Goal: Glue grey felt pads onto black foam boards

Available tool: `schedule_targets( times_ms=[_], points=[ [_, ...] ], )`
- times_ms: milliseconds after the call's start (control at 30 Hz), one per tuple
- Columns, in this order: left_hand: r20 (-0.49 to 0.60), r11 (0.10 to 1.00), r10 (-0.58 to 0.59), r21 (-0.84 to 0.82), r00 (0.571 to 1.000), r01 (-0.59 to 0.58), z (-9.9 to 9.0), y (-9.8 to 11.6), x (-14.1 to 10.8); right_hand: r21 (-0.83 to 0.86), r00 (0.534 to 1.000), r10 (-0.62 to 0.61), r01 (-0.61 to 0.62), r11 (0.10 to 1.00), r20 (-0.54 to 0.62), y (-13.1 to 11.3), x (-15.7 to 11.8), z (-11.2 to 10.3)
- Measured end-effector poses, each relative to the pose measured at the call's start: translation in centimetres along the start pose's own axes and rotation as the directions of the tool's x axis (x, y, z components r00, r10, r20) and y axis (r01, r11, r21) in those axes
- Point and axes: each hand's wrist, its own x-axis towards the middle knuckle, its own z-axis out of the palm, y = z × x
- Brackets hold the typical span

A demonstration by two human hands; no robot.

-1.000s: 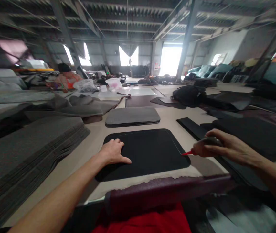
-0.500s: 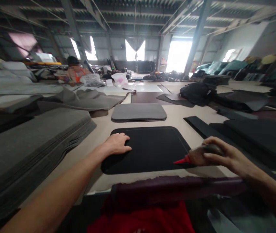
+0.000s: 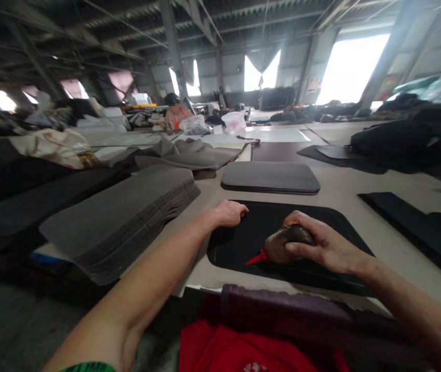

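A black panel with rounded corners (image 3: 259, 227) lies flat at the table's front edge. On its upper left corner rests my left hand (image 3: 231, 213), its fingers bent; whether anything is under them is hidden. My right hand (image 3: 313, 240) is wrapped round a dark squeeze bottle (image 3: 278, 247) with a red pointed nozzle (image 3: 256, 258). The bottle is tilted, its tip low over the front left part of the panel. Just behind the panel sits a small stack of grey rounded panels (image 3: 270, 176).
At the left stands a tall stack of grey sheets (image 3: 123, 212). Black strips (image 3: 410, 222) lie at the right, with a dark bundle (image 3: 391, 144) behind them. Maroon material (image 3: 282, 310) hangs along the front edge. Far back is another person (image 3: 176, 112).
The view has turned left. My right hand has carried the bottle leftward along the panel's front side. My left hand has shifted toward the panel's back left corner.
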Motion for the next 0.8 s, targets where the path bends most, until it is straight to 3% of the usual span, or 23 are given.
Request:
schedule_targets(
  times_ms=[367,533,600,667,733,800],
  points=[
    [0.001,0.993,0.001,-0.115,1.0,-0.001,0.4,-0.9,0.5,-0.098,0.967,-0.249,0.243,0.965,-0.061,-1.2,5.0,4.8],
    [-0.044,0.978,-0.003,-0.211,0.999,-0.007,1.1,-1.4,0.8,-0.158,0.957,-0.26,0.239,0.958,-0.126,-1.1,4.8,4.9],
    [-0.074,0.96,-0.007,-0.279,0.997,-0.014,1.2,-1.8,0.7,-0.129,0.962,-0.177,0.152,0.98,-0.21,-0.2,3.8,4.1],
    [-0.132,0.934,-0.014,-0.357,0.991,-0.034,1.2,-2.4,0.2,-0.02,0.944,0.004,-0.011,1.0,-0.329,1.4,2.3,2.9],
    [-0.23,0.903,-0.042,-0.425,0.972,-0.062,1.1,-3.0,-0.9,0.209,0.862,0.228,-0.146,0.967,-0.452,3.4,0.6,1.5],
    [-0.339,0.878,-0.094,-0.472,0.936,-0.083,1.2,-3.7,-2.5,0.509,0.728,0.431,-0.131,0.851,-0.533,5.4,-0.9,-0.3]
  ],
)
